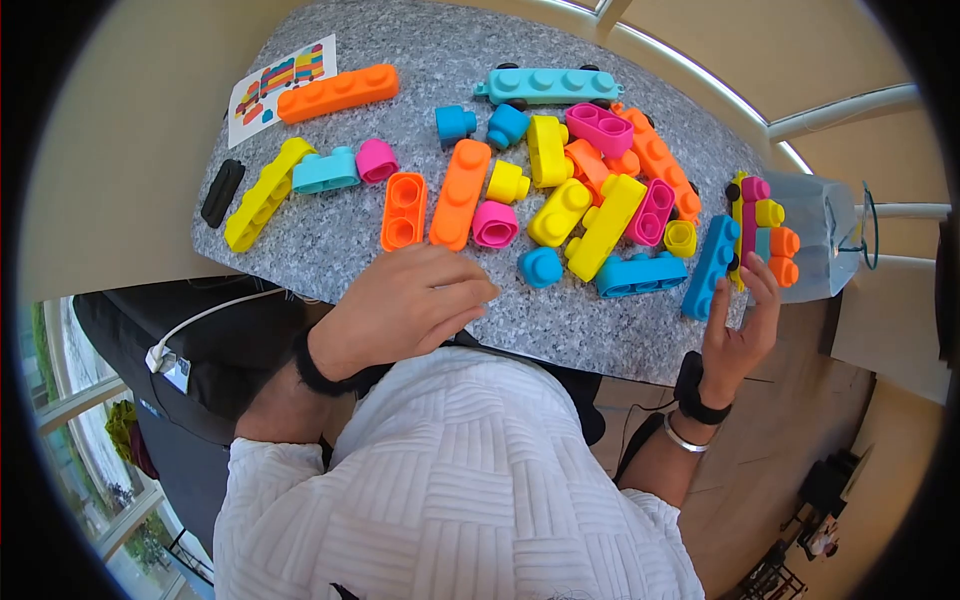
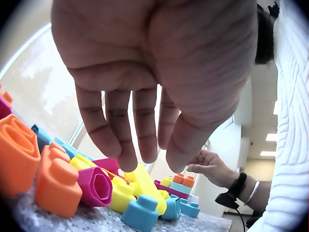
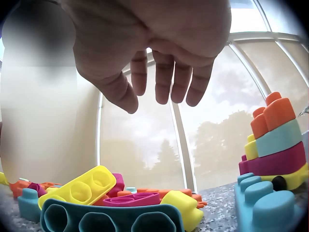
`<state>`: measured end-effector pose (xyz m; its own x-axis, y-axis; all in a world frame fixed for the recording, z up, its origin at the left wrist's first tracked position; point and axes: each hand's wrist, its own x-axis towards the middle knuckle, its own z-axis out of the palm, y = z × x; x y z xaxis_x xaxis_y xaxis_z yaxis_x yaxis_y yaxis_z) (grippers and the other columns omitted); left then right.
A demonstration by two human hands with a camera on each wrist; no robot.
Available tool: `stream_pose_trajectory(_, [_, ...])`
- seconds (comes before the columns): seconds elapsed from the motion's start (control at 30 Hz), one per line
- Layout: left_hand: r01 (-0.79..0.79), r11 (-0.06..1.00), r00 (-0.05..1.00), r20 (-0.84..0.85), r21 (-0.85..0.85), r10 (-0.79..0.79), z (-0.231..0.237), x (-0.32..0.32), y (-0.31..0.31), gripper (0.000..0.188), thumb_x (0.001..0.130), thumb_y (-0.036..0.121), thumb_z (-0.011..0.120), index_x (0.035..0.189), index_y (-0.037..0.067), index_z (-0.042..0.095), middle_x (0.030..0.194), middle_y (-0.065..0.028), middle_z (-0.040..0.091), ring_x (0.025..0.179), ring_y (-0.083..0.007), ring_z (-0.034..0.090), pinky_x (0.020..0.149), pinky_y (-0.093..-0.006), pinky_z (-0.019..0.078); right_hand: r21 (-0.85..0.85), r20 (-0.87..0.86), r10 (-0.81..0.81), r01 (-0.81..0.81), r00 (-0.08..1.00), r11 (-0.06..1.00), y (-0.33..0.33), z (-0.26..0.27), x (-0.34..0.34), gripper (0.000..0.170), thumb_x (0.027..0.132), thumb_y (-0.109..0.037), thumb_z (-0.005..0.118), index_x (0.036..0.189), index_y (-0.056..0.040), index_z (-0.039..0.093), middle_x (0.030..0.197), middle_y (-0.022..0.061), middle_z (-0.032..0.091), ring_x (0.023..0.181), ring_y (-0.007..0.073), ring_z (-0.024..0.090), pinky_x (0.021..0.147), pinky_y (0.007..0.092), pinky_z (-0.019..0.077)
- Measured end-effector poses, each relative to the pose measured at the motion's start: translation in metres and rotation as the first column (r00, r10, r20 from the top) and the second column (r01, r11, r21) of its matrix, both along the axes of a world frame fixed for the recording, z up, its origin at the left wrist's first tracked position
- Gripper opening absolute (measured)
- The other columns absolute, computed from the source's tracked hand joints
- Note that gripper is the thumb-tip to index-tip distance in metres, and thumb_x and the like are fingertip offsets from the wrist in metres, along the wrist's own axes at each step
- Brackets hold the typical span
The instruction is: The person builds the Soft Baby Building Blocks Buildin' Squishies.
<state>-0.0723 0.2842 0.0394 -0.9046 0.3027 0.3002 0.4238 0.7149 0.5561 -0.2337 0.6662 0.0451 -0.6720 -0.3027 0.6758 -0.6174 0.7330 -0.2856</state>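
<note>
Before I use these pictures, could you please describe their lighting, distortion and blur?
Head view: fairly even light on the tabletop, fisheye-like curving, black corners; left wrist: left hand dark against the bright window; right wrist: right hand similarly backlit, blurred dark patch at upper left.

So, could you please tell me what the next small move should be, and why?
Perhaps the right hand should draw the turquoise wheeled base closer: its studs are bare and it sits beyond most of the loose blocks, whereas the yellow wheeled base already carries stacked blocks. That hand holds nothing, so it seems free to reach.
</note>
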Motion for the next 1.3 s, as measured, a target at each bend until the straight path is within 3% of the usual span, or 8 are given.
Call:
stream_pose_trajectory(0.07, [0.005, 1.0, 1.0, -0.002, 0.005, -0.005, -0.001, 0.002, -0.001, 0.024, 0.093, 0.018, 0.085, 0.114, 0.011, 0.077, 0.11, -0.0051, 0.076, 0.101, -0.0275, 0.074, 0.085, -0.0403, 0.0592, 0.096, 0.057, 0.17, -0.175, 0.984, 0.98, -0.012, 0.004, -0.003, 0.03, 0.09, 0.0, 0.085, 0.116, -0.0014, 0.071, 0.128, 0.0165, 0.074, 0.123, 0.0375, 0.07, 0.105, 0.0456, 0.056])
stream_pose_trajectory(0.4, [0.002, 1.0, 1.0, 0.022, 0.018, -0.003, 0.001, 0.015, -0.005, 0.02, 0.096, 0.02, 0.08, 0.113, 0.011, 0.074, 0.112, -0.0042, 0.074, 0.105, -0.0267, 0.072, 0.09, -0.0406, 0.0583, 0.242, 0.292, 0.188, -0.263, 0.938, 0.934, -0.044, -0.005, -0.094, 0.033, 0.093, -0.01, 0.082, 0.122, -0.0012, 0.07, 0.126, 0.0187, 0.074, 0.113, 0.0402, 0.072, 0.099, 0.0458, 0.0572])
stream_pose_trajectory(0.63, [-0.056, 0.997, 0.998, -0.023, 0.057, 0.057, -0.002, 0.026, -0.011, 0.023, 0.093, 0.019, 0.083, 0.113, 0.01, 0.075, 0.111, -0.0045, 0.076, 0.103, -0.0269, 0.073, 0.088, -0.0408, 0.059, 0.194, 0.783, 0.035, -0.297, 0.622, 0.935, -0.047, -0.048, -0.166, 0.072, 0.082, -0.025, 0.091, 0.144, 0.0003, 0.062, 0.126, 0.03, 0.073, 0.118, 0.0462, 0.072, 0.103, 0.0482, 0.0587])
stream_pose_trajectory(0.7, [-0.089, 0.994, 0.996, 0.004, 0.066, 0.089, -0.004, 0.032, -0.014, 0.021, 0.095, 0.019, 0.081, 0.114, 0.01, 0.075, 0.111, -0.0059, 0.075, 0.105, -0.0274, 0.073, 0.09, -0.0412, 0.0587, 0.436, 0.655, -0.061, -0.311, 0.753, 0.845, -0.049, -0.056, -0.174, 0.065, 0.086, -0.015, 0.088, 0.142, 0.001, 0.061, 0.129, 0.0236, 0.075, 0.121, 0.0314, 0.074, 0.102, 0.04, 0.0592])
stream_pose_trajectory(0.87, [-0.064, 0.994, 0.997, 0.05, 0.087, 0.06, -0.004, 0.029, -0.014, 0.021, 0.097, 0.02, 0.078, 0.115, 0.009, 0.075, 0.111, -0.0072, 0.074, 0.107, -0.028, 0.072, 0.092, -0.0417, 0.058, 0.356, 0.708, -0.097, -0.235, 0.699, 0.905, -0.058, -0.045, -0.165, 0.068, 0.075, -0.022, 0.093, 0.131, 0.0044, 0.065, 0.115, 0.0257, 0.076, 0.107, 0.0393, 0.076, 0.094, 0.0469, 0.0607])
stream_pose_trajectory(0.93, [-0.063, 0.995, 0.997, 0.049, 0.08, 0.059, -0.003, 0.029, -0.013, 0.021, 0.098, 0.021, 0.078, 0.115, 0.009, 0.074, 0.111, -0.0068, 0.073, 0.107, -0.0281, 0.072, 0.092, -0.0415, 0.0577, 0.166, 0.722, -0.024, -0.14, 0.691, 0.976, -0.056, -0.045, -0.161, 0.055, 0.077, -0.022, 0.095, 0.117, 0.0043, 0.069, 0.1, 0.0177, 0.076, 0.09, 0.0297, 0.076, 0.081, 0.0426, 0.0606])
stream_pose_trajectory(1.03, [-0.056, 0.995, 0.996, 0.069, 0.082, 0.05, -0.001, 0.029, -0.012, 0.022, 0.098, 0.022, 0.078, 0.115, 0.009, 0.074, 0.112, -0.0065, 0.074, 0.107, -0.0281, 0.072, 0.092, -0.0415, 0.0577, 0.263, 0.72, -0.073, -0.173, 0.69, 0.949, -0.048, -0.038, -0.169, 0.044, 0.081, -0.023, 0.096, 0.106, 0.0029, 0.071, 0.086, 0.0097, 0.072, 0.076, 0.0195, 0.07, 0.07, 0.0367, 0.0558])
stream_pose_trajectory(1.3, [-0.048, 0.998, 0.996, 0.083, 0.043, 0.044, 0.002, 0.029, -0.009, 0.026, 0.098, 0.025, 0.078, 0.118, 0.01, 0.073, 0.115, -0.0061, 0.074, 0.108, -0.029, 0.072, 0.091, -0.043, 0.0582, 0.059, 0.66, 0.017, -0.075, 0.751, 0.995, -0.036, -0.01, -0.149, 0.033, 0.092, -0.021, 0.092, 0.105, 0.0005, 0.071, 0.082, 0.0039, 0.069, 0.072, 0.01, 0.062, 0.064, 0.0296, 0.0494])
